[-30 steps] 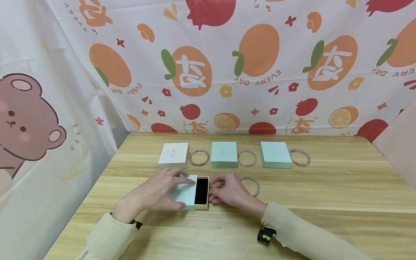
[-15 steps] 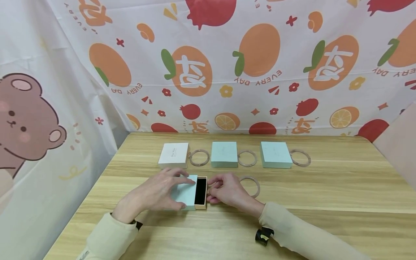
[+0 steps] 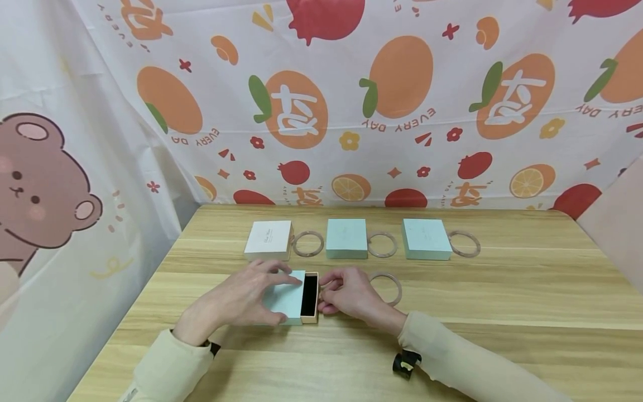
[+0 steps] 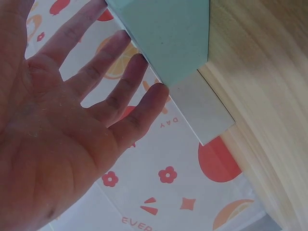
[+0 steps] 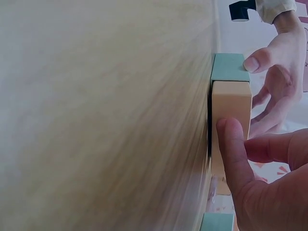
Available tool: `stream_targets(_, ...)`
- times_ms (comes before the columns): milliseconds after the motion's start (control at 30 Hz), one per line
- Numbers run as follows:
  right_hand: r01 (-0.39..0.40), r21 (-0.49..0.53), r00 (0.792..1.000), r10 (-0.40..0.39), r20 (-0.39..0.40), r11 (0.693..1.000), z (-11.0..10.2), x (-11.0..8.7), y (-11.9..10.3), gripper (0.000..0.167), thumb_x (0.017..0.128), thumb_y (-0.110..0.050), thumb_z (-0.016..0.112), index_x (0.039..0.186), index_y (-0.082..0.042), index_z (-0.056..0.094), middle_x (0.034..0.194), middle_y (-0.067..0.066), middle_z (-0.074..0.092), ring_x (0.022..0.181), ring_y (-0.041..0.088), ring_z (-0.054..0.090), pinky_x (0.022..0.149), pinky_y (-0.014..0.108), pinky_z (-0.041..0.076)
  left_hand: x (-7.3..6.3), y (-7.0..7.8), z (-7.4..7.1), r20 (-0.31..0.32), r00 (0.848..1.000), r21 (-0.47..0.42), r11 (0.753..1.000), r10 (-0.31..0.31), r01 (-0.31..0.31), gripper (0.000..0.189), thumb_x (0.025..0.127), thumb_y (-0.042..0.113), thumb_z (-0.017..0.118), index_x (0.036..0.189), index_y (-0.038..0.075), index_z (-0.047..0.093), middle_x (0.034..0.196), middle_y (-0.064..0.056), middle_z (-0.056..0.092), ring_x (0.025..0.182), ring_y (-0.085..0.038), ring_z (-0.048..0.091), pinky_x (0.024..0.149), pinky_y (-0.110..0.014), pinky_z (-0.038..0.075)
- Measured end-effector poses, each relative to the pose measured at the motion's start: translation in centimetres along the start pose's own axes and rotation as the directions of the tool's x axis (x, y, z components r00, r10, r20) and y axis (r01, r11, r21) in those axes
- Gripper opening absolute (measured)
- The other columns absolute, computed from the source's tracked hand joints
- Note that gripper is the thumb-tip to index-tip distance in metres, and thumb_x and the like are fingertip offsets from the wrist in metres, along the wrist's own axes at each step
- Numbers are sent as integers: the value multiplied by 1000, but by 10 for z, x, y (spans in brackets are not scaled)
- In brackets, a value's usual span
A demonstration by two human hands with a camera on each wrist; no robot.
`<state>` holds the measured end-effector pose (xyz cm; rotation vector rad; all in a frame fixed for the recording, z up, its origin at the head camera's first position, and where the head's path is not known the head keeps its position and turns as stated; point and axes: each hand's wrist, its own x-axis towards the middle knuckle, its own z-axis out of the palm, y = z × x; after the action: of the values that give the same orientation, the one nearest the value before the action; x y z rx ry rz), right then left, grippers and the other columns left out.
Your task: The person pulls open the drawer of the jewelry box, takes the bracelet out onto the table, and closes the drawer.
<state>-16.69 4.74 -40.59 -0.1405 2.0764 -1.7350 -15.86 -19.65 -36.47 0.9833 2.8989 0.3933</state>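
Note:
A mint-green sleeve box [image 3: 284, 301] lies in front of me with its black-lined drawer [image 3: 310, 297] partly out at the right. My left hand [image 3: 241, 293] rests on the sleeve, fingers spread and the thumb at its near edge. In the left wrist view the fingertips [image 4: 159, 91] touch the sleeve's top edge. My right hand [image 3: 351, 296] is at the drawer's outer end. The right wrist view shows a fingertip [image 5: 230, 134] pressed flat against the tan end panel [image 5: 232, 98], with another finger at its upper edge. A bangle [image 3: 398, 290] lies beyond the right hand, partly hidden.
Behind stand a white box [image 3: 268, 239] and two mint boxes, the middle one [image 3: 346, 237] and the right one [image 3: 426, 237]. Each has a bangle at its right: left [image 3: 296, 249], middle [image 3: 394, 249], right [image 3: 476, 251]. A fruit-print curtain [image 3: 341, 111] hangs behind the wooden table [image 3: 512, 296].
The drawer has slid slightly left into the sleeve, with my right hand moving left along with it. My left hand and the sleeve have stayed in place.

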Motion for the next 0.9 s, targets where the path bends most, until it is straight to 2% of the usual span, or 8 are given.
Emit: stream_targets(900,5,8,1000,-5,-3,1000,6,6,-1,18,92,4,66,109,4,70,87,15,72,69,20,76,64,31,62,2,0,0,-2,1000,1,1000,-2,2,53,72,36,85,123,31,73,130,-3,64,122,-31,57,92,-50,52)
